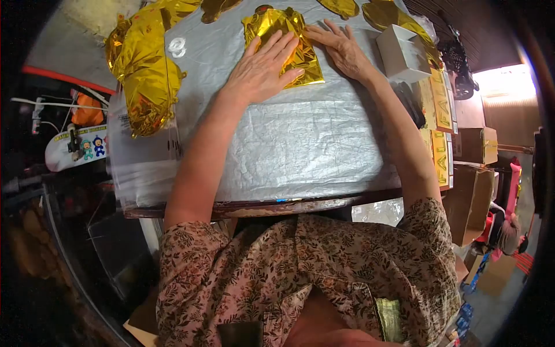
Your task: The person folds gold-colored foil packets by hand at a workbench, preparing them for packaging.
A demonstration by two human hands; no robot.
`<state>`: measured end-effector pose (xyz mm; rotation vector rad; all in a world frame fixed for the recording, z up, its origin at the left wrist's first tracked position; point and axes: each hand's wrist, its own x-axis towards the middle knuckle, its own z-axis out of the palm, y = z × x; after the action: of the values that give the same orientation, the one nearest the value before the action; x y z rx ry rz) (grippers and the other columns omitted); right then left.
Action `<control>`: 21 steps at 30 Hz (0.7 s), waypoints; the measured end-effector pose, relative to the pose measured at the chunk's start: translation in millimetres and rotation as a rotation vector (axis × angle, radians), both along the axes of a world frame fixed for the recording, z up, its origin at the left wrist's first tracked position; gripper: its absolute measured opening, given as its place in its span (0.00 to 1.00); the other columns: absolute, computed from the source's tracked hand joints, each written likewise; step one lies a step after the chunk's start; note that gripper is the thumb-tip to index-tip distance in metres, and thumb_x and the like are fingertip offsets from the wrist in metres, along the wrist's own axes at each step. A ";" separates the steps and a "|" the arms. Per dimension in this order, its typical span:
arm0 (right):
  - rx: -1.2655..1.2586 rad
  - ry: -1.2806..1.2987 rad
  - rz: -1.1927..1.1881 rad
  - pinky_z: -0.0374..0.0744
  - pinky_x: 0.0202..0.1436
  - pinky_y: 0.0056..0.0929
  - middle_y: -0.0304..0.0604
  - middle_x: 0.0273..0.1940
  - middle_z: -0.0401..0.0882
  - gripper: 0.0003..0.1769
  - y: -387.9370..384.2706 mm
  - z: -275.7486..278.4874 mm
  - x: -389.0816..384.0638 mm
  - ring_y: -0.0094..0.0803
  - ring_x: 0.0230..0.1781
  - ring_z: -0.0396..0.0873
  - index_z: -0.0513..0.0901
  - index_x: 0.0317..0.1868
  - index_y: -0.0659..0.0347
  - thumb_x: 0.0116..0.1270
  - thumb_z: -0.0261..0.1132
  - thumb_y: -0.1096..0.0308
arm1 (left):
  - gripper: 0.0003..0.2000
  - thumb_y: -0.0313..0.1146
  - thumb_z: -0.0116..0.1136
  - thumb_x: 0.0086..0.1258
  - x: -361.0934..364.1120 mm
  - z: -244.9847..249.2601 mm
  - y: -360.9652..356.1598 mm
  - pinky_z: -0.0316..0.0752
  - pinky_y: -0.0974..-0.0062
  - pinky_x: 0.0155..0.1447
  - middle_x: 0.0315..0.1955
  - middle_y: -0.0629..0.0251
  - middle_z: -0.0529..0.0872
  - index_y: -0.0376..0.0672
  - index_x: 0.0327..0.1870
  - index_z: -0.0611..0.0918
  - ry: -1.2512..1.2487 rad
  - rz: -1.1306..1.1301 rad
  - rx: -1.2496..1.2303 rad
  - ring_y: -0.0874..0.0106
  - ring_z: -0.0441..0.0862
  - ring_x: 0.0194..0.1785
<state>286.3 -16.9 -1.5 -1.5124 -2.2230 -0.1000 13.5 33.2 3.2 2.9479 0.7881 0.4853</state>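
Note:
A gold foil piece [309, 66], shiny and creased, lies on the silvery covered table [300, 144]. My left hand [263, 66] rests flat on its left part, fingers spread and pointing away from me. At the foil's right edge is my right hand [345, 51], palm down with its fingers apart; the fingertips are at or close to the foil. Neither hand grips anything. The far end of the foil has a dark rounded bit [263, 8].
Crumpled gold foil [151, 81] lies at the left, with more gold foil pieces [340, 7] along the far side. A white divided box [403, 52] stands right of my right hand. Small white rings [177, 47] lie left. Cardboard boxes [475, 196] are beyond the right edge.

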 end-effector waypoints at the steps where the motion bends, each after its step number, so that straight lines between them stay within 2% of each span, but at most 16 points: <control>1: -0.030 0.063 0.021 0.44 0.84 0.67 0.33 0.76 0.74 0.30 -0.7 2.1 -3.3 0.46 0.84 0.60 0.74 0.78 0.36 0.80 0.55 0.74 | 0.38 0.62 0.40 0.84 -0.2 1.3 -0.9 0.43 0.53 0.88 0.86 0.66 0.55 0.47 0.86 0.56 0.004 -0.007 0.002 0.64 0.49 0.88; 3: -0.057 0.129 0.034 0.42 0.84 0.67 0.35 0.75 0.76 0.31 -0.5 6.2 -7.2 0.48 0.83 0.61 0.72 0.79 0.38 0.80 0.55 0.74 | 0.38 0.62 0.40 0.84 0.2 2.8 -1.5 0.43 0.53 0.88 0.86 0.65 0.55 0.47 0.86 0.56 0.033 0.015 -0.008 0.64 0.49 0.88; 5: -0.190 0.346 0.045 0.53 0.85 0.56 0.42 0.73 0.77 0.29 1.1 9.3 -11.1 0.42 0.75 0.74 0.67 0.82 0.46 0.83 0.56 0.70 | 0.38 0.61 0.41 0.84 0.6 3.2 -0.8 0.43 0.53 0.88 0.86 0.65 0.55 0.47 0.86 0.56 0.036 0.007 -0.006 0.64 0.49 0.88; 6: -0.187 0.349 0.041 0.53 0.85 0.56 0.42 0.73 0.77 0.29 3.2 9.8 -15.2 0.42 0.75 0.74 0.67 0.82 0.46 0.83 0.56 0.70 | 0.38 0.61 0.41 0.84 0.3 3.1 -0.4 0.43 0.53 0.88 0.86 0.65 0.55 0.47 0.86 0.56 0.034 0.008 -0.005 0.64 0.49 0.88; 8: -0.280 0.925 -0.051 0.77 0.70 0.37 0.50 0.63 0.86 0.34 8.7 10.6 -24.6 0.32 0.59 0.85 0.68 0.80 0.63 0.78 0.67 0.65 | 0.38 0.60 0.41 0.84 0.4 2.4 -0.6 0.42 0.53 0.88 0.86 0.65 0.54 0.47 0.86 0.56 0.036 0.012 -0.016 0.64 0.49 0.88; 9: -0.278 0.928 -0.056 0.77 0.70 0.37 0.50 0.63 0.86 0.34 11.6 15.0 -27.4 0.32 0.59 0.85 0.68 0.80 0.63 0.78 0.67 0.65 | 0.37 0.60 0.41 0.85 0.8 1.4 -1.1 0.42 0.52 0.88 0.86 0.65 0.54 0.47 0.86 0.56 0.037 0.020 -0.029 0.64 0.49 0.88; 11: -0.268 0.597 -0.298 0.85 0.50 0.22 0.52 0.51 0.90 0.40 17.8 26.2 -31.8 0.25 0.47 0.87 0.71 0.74 0.76 0.69 0.76 0.64 | 0.38 0.61 0.40 0.84 -0.2 -1.6 0.8 0.42 0.52 0.88 0.85 0.64 0.56 0.45 0.86 0.57 0.012 0.001 -0.013 0.64 0.50 0.88; 12: -0.263 0.599 -0.305 0.85 0.50 0.22 0.52 0.51 0.90 0.40 21.7 26.1 -36.1 0.25 0.47 0.87 0.71 0.74 0.76 0.69 0.76 0.64 | 0.39 0.63 0.40 0.83 0.5 -1.5 1.6 0.42 0.53 0.88 0.85 0.62 0.58 0.44 0.85 0.59 -0.015 -0.010 0.005 0.64 0.51 0.87; 14: -0.258 0.621 -0.374 0.85 0.46 0.24 0.49 0.42 0.92 0.37 30.0 28.1 -44.2 0.27 0.40 0.88 0.77 0.68 0.80 0.65 0.79 0.66 | 0.39 0.63 0.40 0.83 1.3 -1.6 1.6 0.42 0.53 0.88 0.85 0.62 0.58 0.44 0.85 0.59 0.002 -0.007 0.006 0.64 0.51 0.87; 18: -0.217 0.662 -0.400 0.84 0.44 0.24 0.48 0.41 0.91 0.32 41.6 16.7 -43.0 0.25 0.38 0.87 0.81 0.63 0.78 0.65 0.79 0.67 | 0.39 0.62 0.41 0.83 0.2 0.4 0.5 0.43 0.52 0.88 0.85 0.61 0.58 0.42 0.85 0.59 -0.023 -0.013 0.000 0.63 0.51 0.87; 20: -0.233 0.918 -0.391 0.84 0.47 0.23 0.45 0.43 0.91 0.24 37.0 15.9 -46.2 0.23 0.40 0.86 0.84 0.60 0.76 0.68 0.75 0.68 | 0.39 0.62 0.41 0.83 0.7 1.9 0.0 0.43 0.52 0.88 0.85 0.61 0.58 0.42 0.85 0.59 -0.021 -0.009 -0.012 0.63 0.51 0.87; 21: -0.236 0.916 -0.386 0.84 0.47 0.23 0.45 0.43 0.91 0.24 31.8 17.3 -46.1 0.23 0.40 0.86 0.84 0.60 0.76 0.68 0.75 0.68 | 0.39 0.62 0.41 0.83 0.1 2.3 -0.2 0.43 0.52 0.88 0.85 0.61 0.58 0.42 0.84 0.59 -0.017 -0.007 -0.025 0.63 0.51 0.87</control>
<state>240.2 14.8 15.8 -1.6298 -1.2376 0.6301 13.6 33.0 5.5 2.9186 0.7761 0.4965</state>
